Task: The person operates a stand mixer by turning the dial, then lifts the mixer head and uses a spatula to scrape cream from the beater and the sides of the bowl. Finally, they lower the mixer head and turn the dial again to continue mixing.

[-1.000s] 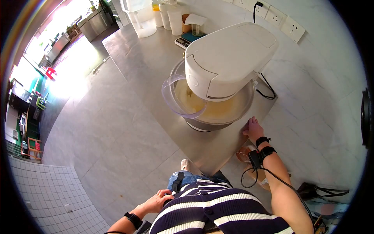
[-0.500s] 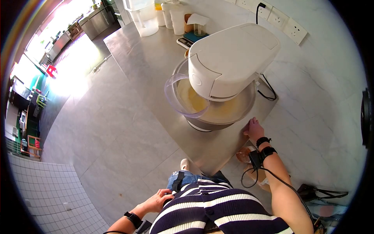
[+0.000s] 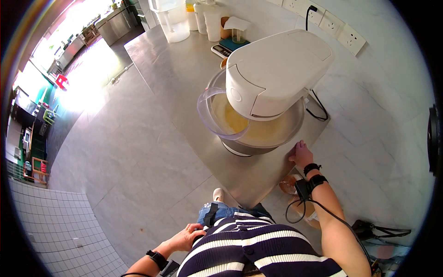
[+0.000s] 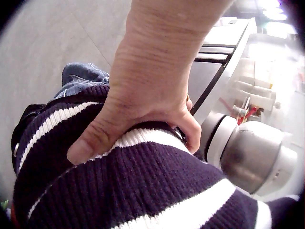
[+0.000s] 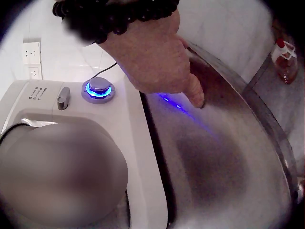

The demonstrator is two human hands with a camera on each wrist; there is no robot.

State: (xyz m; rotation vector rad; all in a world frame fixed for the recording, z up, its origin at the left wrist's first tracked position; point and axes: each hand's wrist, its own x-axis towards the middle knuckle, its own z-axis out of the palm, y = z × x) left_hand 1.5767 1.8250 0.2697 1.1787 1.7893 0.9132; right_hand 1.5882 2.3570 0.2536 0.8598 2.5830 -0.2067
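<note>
Bearing the other equipment: steel worktop (image 3: 235,177), one, running under the stand mixer (image 3: 281,69) and past it at both ends; the bare end nearest the person presumably leaves room to stand and lean.

Stand mixer, white, one: the landmark here. Set near the wall, probably to keep its cord (image 3: 318,99) close to the sockets (image 3: 331,23).

Mixing bowl (image 3: 254,150), one, under the mixer's head, with yellowish contents; seated there, one judges, so the head's attachment, hidden, can reach them.

Plastic pitcher (image 3: 173,30), one, beyond the mixer; likely parked out of the way.

Clear chute (image 3: 202,110), one, jutting over the bowl's rim at the mixer's front; apparently a guard that allows pouring in with the head down.

Left hand (image 4: 138,112), well apart from the mixer, resting on the striped top (image 4: 143,171); thumb spread from the fingers, nothing held; seemingly idle.

Right hand (image 5: 157,62), at the worktop's edge beside the mixer, not touching it; a digit rests on the steel. Whether the others curl below the edge cannot be told. Perhaps placed for support.

Kitchen scale (image 3: 222,50), one, beyond the mixer, likely kept handy for weighing.

Dial (image 5: 99,86), one, on the mixer's body, ringed in blue light; suggests power is on.
</note>
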